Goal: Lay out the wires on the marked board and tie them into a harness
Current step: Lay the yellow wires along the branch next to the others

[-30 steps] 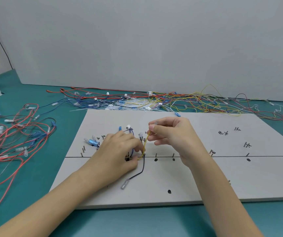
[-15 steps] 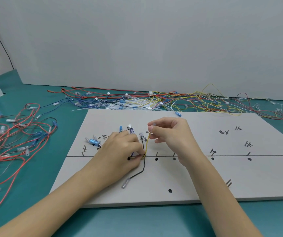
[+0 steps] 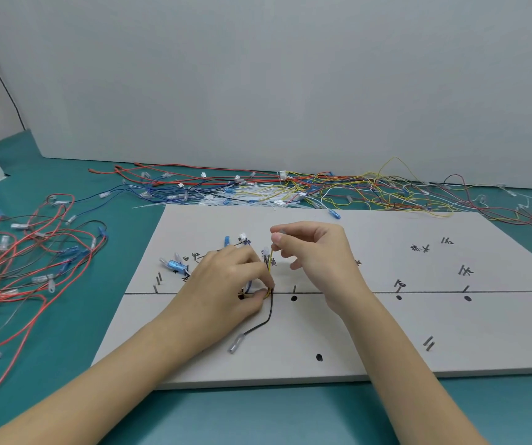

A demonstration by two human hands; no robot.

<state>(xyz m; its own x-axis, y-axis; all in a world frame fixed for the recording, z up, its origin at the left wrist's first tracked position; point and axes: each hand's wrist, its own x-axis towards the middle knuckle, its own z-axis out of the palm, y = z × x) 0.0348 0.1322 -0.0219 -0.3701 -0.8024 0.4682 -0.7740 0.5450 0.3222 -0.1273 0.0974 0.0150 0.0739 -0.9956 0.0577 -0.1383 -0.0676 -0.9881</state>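
A grey marked board (image 3: 370,329) lies on the teal table, with a black line, dots and handwritten marks on it. My left hand (image 3: 226,284) pinches a small bundle of wires at the black line. A black wire (image 3: 266,319) runs down from the pinch to a clear terminal (image 3: 235,344). Blue-tipped wire ends (image 3: 176,265) fan out past the hand to the upper left. My right hand (image 3: 316,255) pinches the top end of a thin yellow wire (image 3: 270,266), holding it upright above the pinch point.
A long tangle of red, blue, yellow and white wires (image 3: 290,191) lies behind the board along the white wall. A second heap of red and black wires (image 3: 17,268) covers the table to the left. The board's right half bears only marks.
My right hand has lifted the yellow wire's end slightly, straightening it above the left hand's pinch. The left hand has stayed at the line.
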